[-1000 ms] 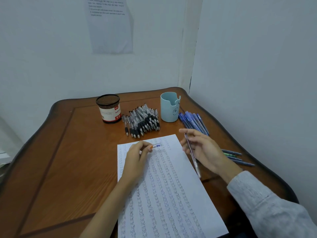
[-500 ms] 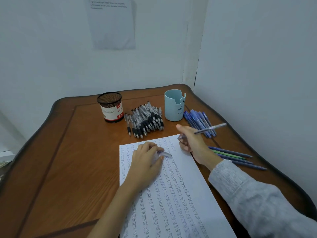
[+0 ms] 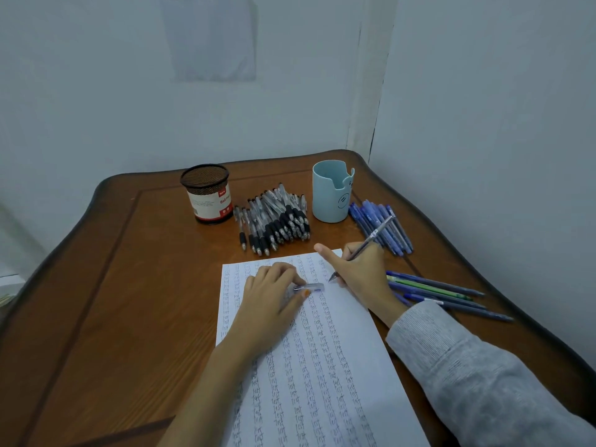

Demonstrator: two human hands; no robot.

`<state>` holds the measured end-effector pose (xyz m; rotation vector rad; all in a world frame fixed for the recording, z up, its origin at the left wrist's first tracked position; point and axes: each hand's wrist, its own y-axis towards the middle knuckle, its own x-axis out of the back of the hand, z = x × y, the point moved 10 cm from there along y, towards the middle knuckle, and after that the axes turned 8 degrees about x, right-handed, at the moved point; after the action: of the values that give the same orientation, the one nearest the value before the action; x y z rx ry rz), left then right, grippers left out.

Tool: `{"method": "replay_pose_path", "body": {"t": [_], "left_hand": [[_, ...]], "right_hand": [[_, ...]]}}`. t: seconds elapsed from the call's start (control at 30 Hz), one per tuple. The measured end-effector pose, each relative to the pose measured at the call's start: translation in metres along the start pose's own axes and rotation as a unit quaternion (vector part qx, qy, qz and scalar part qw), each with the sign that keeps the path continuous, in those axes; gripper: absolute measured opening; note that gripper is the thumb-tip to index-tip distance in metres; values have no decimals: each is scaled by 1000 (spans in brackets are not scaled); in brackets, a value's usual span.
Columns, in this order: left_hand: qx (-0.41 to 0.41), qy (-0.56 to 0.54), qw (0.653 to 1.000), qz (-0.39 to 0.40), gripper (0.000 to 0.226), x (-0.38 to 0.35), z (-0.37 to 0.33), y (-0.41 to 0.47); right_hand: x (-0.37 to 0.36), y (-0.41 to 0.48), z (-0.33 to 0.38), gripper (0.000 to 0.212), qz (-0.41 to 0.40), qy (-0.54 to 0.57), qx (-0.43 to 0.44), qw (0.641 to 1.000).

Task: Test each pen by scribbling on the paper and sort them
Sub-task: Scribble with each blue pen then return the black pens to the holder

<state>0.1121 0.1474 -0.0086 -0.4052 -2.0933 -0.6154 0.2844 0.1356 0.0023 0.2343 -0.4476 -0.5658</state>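
Observation:
A lined sheet of paper [image 3: 322,366] covered in rows of scribbles lies on the wooden table [image 3: 129,301]. My right hand [image 3: 361,272] holds a blue pen [image 3: 375,235] in a writing grip, its tip down at the paper's top right. My left hand [image 3: 271,301] rests on the paper and pinches a clear pen cap [image 3: 311,288]. A pile of black-grip pens [image 3: 277,224] lies between the two cups. Blue pens [image 3: 383,230] lie right of the blue cup. Several more pens [image 3: 442,291] lie by the right edge.
A mesh pen cup [image 3: 208,195] with a red and white label stands at the back. A light blue cup [image 3: 330,191] stands to its right. Walls close off the table's far and right sides. A paper sheet [image 3: 209,37] hangs on the back wall.
My right hand turned the pen from lying across the paper's edge into a writing grip and brought its tip down to the paper. My left hand stayed on the sheet with the cap.

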Motion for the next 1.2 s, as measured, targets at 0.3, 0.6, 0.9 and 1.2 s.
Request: {"method": "replay_pose_path", "body": {"t": [0.3,0.6,0.9,1.2], "left_hand": [[0,0,1000,-6,21,1,-1,-1],[-1,0,1000,-8,22,0,-1,-1],[-1,2,1000,-16,20,1,-1,-1],[-5,14,1000,-12,36,-1,-1,-2]], "right_hand": [[-10,1,-2,31,44,31,17,998],[-13,-1,1,38,59,34,14,998],[-9,0,-1,34,49,50,-4,998],[-10,0,-1,35,49,43,-2,998]]}}
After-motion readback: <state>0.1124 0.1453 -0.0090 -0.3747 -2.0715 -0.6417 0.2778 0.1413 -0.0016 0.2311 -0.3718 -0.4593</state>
